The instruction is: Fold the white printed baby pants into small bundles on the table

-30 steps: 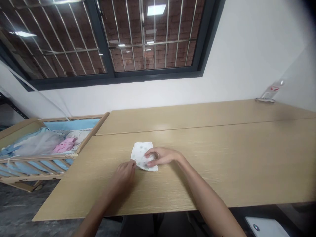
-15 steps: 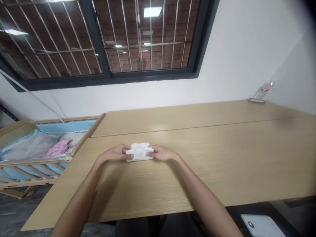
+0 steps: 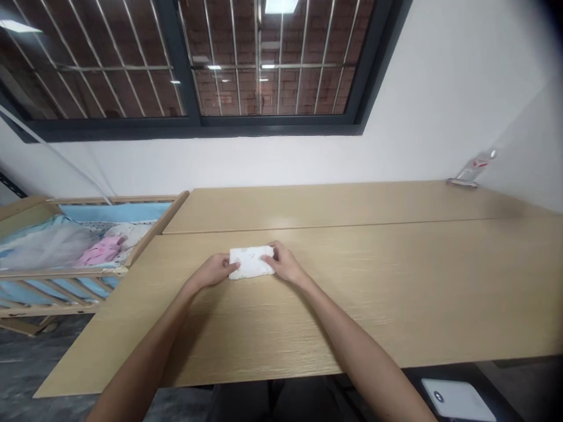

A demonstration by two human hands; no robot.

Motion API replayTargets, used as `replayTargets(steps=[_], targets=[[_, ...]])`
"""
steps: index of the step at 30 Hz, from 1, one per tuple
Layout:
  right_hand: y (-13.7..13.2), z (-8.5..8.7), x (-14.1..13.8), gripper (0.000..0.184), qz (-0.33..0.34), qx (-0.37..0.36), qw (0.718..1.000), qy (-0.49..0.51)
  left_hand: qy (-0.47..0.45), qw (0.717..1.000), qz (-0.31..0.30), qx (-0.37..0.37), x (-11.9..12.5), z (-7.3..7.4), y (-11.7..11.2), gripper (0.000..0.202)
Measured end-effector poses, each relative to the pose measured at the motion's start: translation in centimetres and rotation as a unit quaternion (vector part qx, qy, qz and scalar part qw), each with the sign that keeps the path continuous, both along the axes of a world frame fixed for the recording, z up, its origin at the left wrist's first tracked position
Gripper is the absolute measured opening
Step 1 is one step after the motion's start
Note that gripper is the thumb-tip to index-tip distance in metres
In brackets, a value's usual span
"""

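Note:
A folded white cloth (image 3: pixel 250 262) with a faint small print forms a neat rectangle at the left middle of the wooden table (image 3: pixel 378 287). My left hand (image 3: pixel 212 271) grips its left end, thumb on top and fingers curled behind the edge. At the right end my right hand (image 3: pixel 285 265) pinches the cloth, its thumb pressed on the upper face and the fingers round the far corner. Parts of the fingers on both hands are hidden behind the cloth.
A wooden crib (image 3: pixel 145 234) with blue lining stands against the table's left side, holding a pink cloth (image 3: pixel 102 251) and pale bedding. A clear plastic bottle (image 3: pixel 475 167) leans in the far right corner. Below the front edge lies a white phone-like device (image 3: pixel 457 400).
The cloth's back flap, standing apart behind the front layer before, no longer shows; it is now one flat rectangle. My right hand has shifted to its far right corner. The view has tilted slightly.

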State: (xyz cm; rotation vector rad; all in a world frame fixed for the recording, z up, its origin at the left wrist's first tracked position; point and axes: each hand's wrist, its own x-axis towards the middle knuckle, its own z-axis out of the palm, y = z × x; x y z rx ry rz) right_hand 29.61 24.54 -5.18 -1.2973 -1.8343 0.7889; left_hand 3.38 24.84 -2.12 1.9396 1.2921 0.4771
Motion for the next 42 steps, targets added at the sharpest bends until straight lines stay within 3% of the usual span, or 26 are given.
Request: replayTargets(steps=[7, 9, 11, 14, 16, 19, 22, 28, 36, 42], targets=[[0.2, -0.6, -0.8, 0.039, -0.095, -0.031, 0.995, -0.02, 0.097, 0.99, 0.087, 0.062, 0.6, -0.9, -0.2, 0.035], [-0.2, -0.2, -1.1, 0.044, -0.122, -0.004, 0.992, -0.035, 0.112, 0.984, 0.114, 0.077, 0.6, -1.0, -0.4, 0.03], [-0.9, 0.5, -1.4, 0.048, -0.133, 0.07, 0.986, -0.071, 0.115, 0.973, 0.152, 0.133, 0.8, -1.1, -0.7, 0.035], [-1.9, 1.5, -2.2, 0.054, -0.075, 0.182, 0.968, -0.154, 0.083, 0.936, 0.166, 0.298, 1.9, -1.5, -1.4, 0.057], [-2.3, 1.7, -2.8, 0.057, -0.013, 0.207, 0.955, -0.211, 0.061, 0.919, 0.119, 0.37, 3.3, -2.1, -2.1, 0.063], [-2.2, 1.1, -3.7, 0.061, 0.062, 0.193, 0.937, -0.283, 0.083, 0.925, 0.03, 0.369, 5.3, -3.3, -3.0, 0.072], [-1.8, 0.1, -4.1, 0.062, 0.089, 0.169, 0.927, -0.324, 0.13, 0.933, -0.01, 0.336, 6.1, -4.6, -3.2, 0.076], [-1.7, -0.4, -4.1, 0.065, 0.067, 0.144, 0.93, -0.332, 0.171, 0.933, 0.035, 0.316, 5.1, -6.0, -2.5, 0.08], [-2.1, 0.2, -2.7, 0.072, 0.038, 0.071, 0.945, -0.318, 0.208, 0.919, 0.084, 0.324, 4.4, -6.9, -2.5, 0.084], [-2.2, 0.7, -1.6, 0.079, 0.035, 0.028, 0.956, -0.291, 0.218, 0.914, 0.085, 0.332, 4.0, -7.2, -2.4, 0.091]])
